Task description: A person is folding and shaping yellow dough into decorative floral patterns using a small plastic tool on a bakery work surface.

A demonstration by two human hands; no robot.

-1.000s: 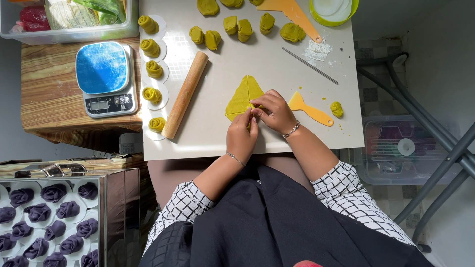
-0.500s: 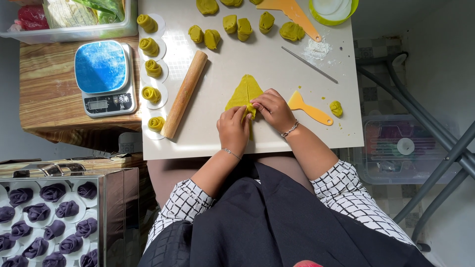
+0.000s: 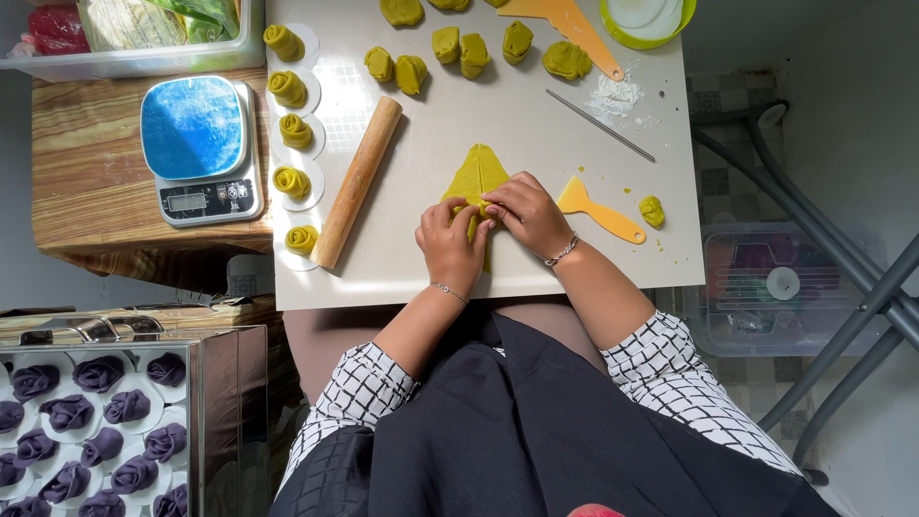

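Note:
A flattened, pointed sheet of yellow-green dough lies on the white work board. Both hands press on its near end, where the dough is being rolled or folded. My left hand covers the lower left part, fingers curled over the dough. My right hand sits beside it on the right, fingertips on the same fold. A wooden rolling pin lies diagonally to the left. A small yellow scraper rests just right of my right hand.
Rolled dough spirals on paper discs line the board's left edge. Dough lumps, a large orange scraper, a thin stick, flour and a green-rimmed bowl sit at the back. A blue kitchen scale stands left; purple dough roses fill a tray.
My hands have moved slightly toward the near end of the dough sheet and closed in on it, folding or rolling its edge. Nothing else has moved.

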